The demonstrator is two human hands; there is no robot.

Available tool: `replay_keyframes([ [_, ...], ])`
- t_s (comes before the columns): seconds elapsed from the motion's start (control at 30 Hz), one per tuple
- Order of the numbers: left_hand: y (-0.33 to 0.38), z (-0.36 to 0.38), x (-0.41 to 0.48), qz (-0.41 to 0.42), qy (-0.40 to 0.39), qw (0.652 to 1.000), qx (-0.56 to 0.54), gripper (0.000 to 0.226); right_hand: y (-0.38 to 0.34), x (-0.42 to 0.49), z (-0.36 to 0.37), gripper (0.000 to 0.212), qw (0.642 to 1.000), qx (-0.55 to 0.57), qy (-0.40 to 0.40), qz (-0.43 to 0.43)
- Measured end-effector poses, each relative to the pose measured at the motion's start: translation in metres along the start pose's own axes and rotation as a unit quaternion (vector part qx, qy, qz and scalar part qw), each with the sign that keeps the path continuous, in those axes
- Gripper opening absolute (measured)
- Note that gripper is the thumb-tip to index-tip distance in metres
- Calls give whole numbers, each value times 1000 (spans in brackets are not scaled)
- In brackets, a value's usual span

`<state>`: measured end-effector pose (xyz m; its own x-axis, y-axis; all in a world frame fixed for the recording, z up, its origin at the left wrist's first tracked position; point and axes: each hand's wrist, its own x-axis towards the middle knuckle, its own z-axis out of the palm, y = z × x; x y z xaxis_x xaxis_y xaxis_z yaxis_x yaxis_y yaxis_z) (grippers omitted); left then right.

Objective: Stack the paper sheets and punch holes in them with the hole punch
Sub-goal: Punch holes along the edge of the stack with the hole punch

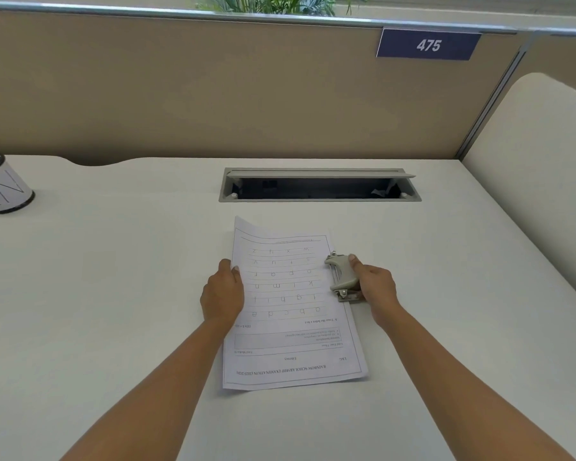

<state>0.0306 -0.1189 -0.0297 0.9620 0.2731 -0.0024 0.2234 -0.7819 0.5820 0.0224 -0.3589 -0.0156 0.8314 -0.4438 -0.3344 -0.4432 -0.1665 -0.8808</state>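
Note:
A stack of printed paper sheets lies on the white desk, its text upside down to me. My left hand grips the stack's left edge, thumb on top, and the far left corner curls up. A grey hole punch sits over the stack's right edge at about mid-length. My right hand wraps around the punch from the right, thumb resting on its lever.
An open cable tray slot is set in the desk behind the paper. A white cup with black lettering stands at the far left. A beige partition with a blue sign reading 475 closes the back.

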Motion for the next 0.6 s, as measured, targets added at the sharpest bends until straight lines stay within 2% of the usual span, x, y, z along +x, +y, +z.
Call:
replay_keyframes([
  [0.1, 1, 0, 0, -2, 0, 1000, 0, 28, -4, 8, -4, 53, 998, -50, 22, -16],
  [0.33, 0, 0, 1, -3, 1, 1000, -1, 29, -20, 26, 0, 53, 972, -207, 53, -96],
  [0.47, -2, 2, 1, -6, 7, 1000, 4, 29, -26, 33, 13, 44, 962, -252, 53, -89],
  [0.6, -1, 3, 3, -7, 10, 1000, 4, 29, -28, 38, 24, 47, 961, -261, 52, -73],
])
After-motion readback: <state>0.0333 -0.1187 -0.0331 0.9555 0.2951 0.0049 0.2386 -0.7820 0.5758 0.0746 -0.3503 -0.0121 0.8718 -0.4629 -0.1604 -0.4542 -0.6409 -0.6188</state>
